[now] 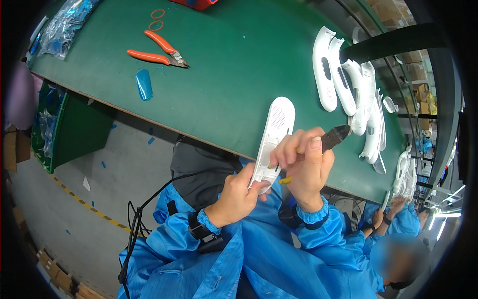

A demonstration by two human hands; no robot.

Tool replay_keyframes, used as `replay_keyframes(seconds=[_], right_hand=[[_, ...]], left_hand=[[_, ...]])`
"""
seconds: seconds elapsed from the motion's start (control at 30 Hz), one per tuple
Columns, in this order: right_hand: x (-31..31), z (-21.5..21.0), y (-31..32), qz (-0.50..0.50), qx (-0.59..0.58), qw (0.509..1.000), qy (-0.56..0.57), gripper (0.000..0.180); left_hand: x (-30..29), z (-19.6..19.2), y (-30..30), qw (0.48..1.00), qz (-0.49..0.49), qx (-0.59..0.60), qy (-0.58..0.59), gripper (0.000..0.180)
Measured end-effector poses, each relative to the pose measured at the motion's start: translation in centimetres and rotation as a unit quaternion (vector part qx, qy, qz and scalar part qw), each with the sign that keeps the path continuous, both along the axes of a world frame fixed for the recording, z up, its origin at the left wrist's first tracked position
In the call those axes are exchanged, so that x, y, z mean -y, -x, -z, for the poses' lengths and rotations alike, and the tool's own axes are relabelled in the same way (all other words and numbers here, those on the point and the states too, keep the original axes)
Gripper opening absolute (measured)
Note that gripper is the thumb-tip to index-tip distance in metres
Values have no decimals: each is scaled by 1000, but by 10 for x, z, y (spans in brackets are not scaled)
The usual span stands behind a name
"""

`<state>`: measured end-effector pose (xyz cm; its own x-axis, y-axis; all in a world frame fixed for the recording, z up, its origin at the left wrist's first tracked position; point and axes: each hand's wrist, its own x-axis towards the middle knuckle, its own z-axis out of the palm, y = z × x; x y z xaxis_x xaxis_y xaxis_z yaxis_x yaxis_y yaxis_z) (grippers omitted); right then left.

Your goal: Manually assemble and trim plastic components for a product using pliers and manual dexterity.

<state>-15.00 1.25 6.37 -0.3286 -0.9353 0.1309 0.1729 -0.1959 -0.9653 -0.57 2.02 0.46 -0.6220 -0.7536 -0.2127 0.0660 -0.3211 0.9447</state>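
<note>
Head view looks down at two bare hands in blue sleeves, held over the near edge of a green tabletop (239, 65). Left hand (239, 192) is closed around the low end of a long white plastic shell (273, 139), with the fingers wrapped under it, so the shell stands tilted up and does not wobble. Its top end has a patch of tiny holes and leans over the tabletop's near edge. Right hand (303, 167) is closed tight on a pair of yellow-handled cutters (328, 142); the dark tip sticks out past the thumb toward the right, and a bit of yellow handle peeks out below the fist. This hand sits right beside the shell, touching or almost touching its side, likely so the tool can reach the shell's edge. Whether the blades are open is too hard to see. Near the right edge of the tabletop lies a row of white curved shells (348, 84), laid side by side and partly on top of each other, close enough to grab. Near the far edge lie orange-handled cutters (159, 52), with two small orange rings (157, 20) just past them. A small blue plastic piece (144, 83) lies near the left edge. A clear bag of parts (67, 22) sits at the far left corner. Another person's hands (393, 209) in blue sleeves work farther along at the right
</note>
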Motion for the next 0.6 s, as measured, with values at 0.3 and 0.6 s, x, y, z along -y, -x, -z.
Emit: replay_keyframes(seconds=[0.3, 0.6], right_hand=[[0, 3, 2, -2, 42, 999, -9, 29], [-2, 5, 5, -6, 41, 999, -15, 31]], left_hand=[[0, 3, -1, 1000, 1, -4, 2, 20], [2, 3, -1, 1000, 11, -1, -6, 19]])
